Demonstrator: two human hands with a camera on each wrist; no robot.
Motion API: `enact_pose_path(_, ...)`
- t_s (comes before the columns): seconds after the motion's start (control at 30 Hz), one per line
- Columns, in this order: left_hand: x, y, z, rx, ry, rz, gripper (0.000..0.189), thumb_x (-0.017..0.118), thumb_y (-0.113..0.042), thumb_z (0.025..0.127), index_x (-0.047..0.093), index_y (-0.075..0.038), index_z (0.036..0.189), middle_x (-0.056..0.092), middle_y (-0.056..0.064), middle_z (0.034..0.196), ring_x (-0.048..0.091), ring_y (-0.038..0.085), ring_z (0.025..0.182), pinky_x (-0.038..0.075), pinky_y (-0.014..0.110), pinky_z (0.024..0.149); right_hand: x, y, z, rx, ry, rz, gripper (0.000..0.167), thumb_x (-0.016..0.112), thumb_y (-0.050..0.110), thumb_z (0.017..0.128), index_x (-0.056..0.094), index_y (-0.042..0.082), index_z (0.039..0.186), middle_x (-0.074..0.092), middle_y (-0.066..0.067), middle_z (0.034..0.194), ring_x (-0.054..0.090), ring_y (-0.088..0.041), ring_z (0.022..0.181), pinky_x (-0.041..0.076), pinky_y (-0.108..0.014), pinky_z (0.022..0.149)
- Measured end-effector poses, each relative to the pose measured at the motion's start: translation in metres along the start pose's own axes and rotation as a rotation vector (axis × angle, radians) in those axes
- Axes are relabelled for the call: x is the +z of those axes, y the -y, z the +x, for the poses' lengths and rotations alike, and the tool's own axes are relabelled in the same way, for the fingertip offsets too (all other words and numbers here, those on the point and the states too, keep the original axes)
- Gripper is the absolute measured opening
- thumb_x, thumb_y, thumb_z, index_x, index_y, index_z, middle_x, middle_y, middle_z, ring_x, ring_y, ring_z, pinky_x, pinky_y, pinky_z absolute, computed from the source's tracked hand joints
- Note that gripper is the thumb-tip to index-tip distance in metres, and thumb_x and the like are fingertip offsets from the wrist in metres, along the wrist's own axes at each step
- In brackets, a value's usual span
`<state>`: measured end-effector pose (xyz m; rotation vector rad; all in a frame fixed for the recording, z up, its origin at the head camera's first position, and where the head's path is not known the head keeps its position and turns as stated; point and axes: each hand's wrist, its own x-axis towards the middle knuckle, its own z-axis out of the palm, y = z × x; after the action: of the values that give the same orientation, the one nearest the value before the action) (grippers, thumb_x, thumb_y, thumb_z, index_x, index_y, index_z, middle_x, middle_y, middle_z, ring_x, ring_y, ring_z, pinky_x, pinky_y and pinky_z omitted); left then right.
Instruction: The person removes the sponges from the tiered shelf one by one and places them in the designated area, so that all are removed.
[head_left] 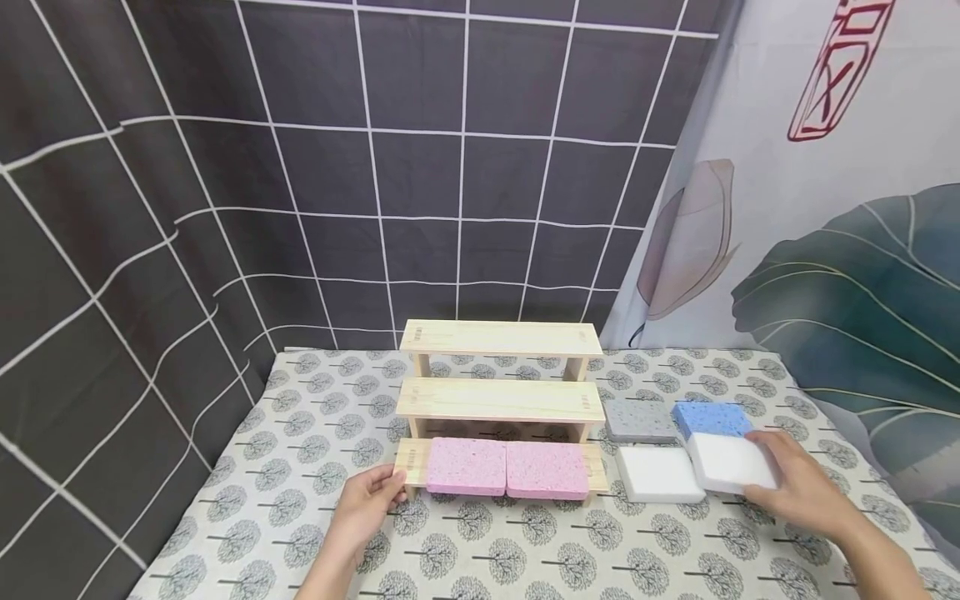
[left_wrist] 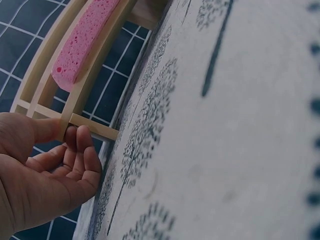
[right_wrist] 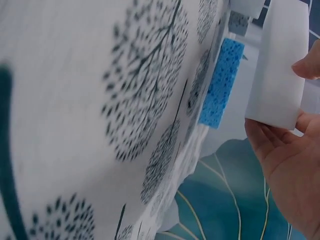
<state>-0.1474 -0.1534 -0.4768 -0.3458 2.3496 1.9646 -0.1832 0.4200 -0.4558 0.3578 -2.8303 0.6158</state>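
Observation:
A three-step wooden rack (head_left: pixel 501 400) stands mid-table, two pink sponges (head_left: pixel 467 467) side by side on its lowest step. My left hand (head_left: pixel 367 500) pinches the left end of that step between thumb and fingers, as the left wrist view also shows. To the right, my right hand (head_left: pixel 806 483) grips a white sponge block (head_left: pixel 731 462) by its right side. In the right wrist view this block (right_wrist: pixel 280 65) is raised above the cloth. A second white block (head_left: pixel 660 475) lies left of it on the table.
Behind the white blocks lie a grey sponge (head_left: pixel 640 420) and a blue sponge (head_left: pixel 711 418), the grey one close to the rack's right side. A tree-patterned cloth (head_left: pixel 300 475) covers the table. Dark gridded curtain (head_left: pixel 420 175) hangs behind and at left, a leaf-printed one (head_left: pixel 862 292) at right.

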Motion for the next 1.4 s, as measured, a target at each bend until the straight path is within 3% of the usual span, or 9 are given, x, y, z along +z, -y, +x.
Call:
enact_pose_path(0.4, -0.001, 0.001, 0.001, 0.0, 0.003, -0.001, 0.039, 0.058, -0.01, 0.102, 0.054, 0.019, 0.128, 0.068, 0.014, 0.097, 0.064, 0.018, 0.084, 0.056, 0.025, 0.072, -0.004, -0.018, -0.004, 0.032, 0.055, -0.034, 0.077, 0.086, 0.014, 0.067, 0.048, -0.012, 0.128, 0.05, -0.037, 0.121, 0.055, -0.057, 0.1, 0.045, -0.073, 0.077)
enact_pose_path(0.87, -0.001, 0.0, 0.001, -0.016, -0.002, 0.004, 0.04, 0.059, -0.013, 0.102, 0.055, 0.018, 0.128, 0.068, 0.012, 0.096, 0.064, 0.019, 0.085, 0.056, 0.025, 0.073, -0.005, -0.027, -0.001, 0.098, 0.179, -0.055, 0.084, 0.085, 0.016, 0.07, 0.042, -0.019, 0.134, 0.043, -0.043, 0.129, 0.043, -0.066, 0.113, 0.035, -0.08, 0.089)
enact_pose_path(1.17, 0.0, 0.001, 0.001, -0.01, -0.001, 0.005, 0.04, 0.059, -0.012, 0.102, 0.055, 0.017, 0.129, 0.067, 0.012, 0.097, 0.064, 0.018, 0.084, 0.057, 0.025, 0.073, -0.001, -0.032, -0.006, 0.009, 0.123, -0.018, 0.086, 0.086, 0.005, 0.063, 0.043, -0.02, 0.134, 0.044, -0.044, 0.129, 0.044, -0.065, 0.112, 0.036, -0.078, 0.087)
enact_pose_path(1.4, 0.0, 0.0, 0.0, -0.003, 0.001, -0.003, 0.04, 0.059, -0.011, 0.101, 0.054, 0.018, 0.128, 0.067, 0.012, 0.097, 0.064, 0.019, 0.084, 0.057, 0.024, 0.073, -0.001, -0.033, -0.007, 0.025, 0.149, 0.007, 0.092, 0.082, -0.001, 0.064, 0.035, -0.022, 0.139, 0.035, -0.047, 0.135, 0.036, -0.068, 0.117, 0.027, -0.081, 0.093)
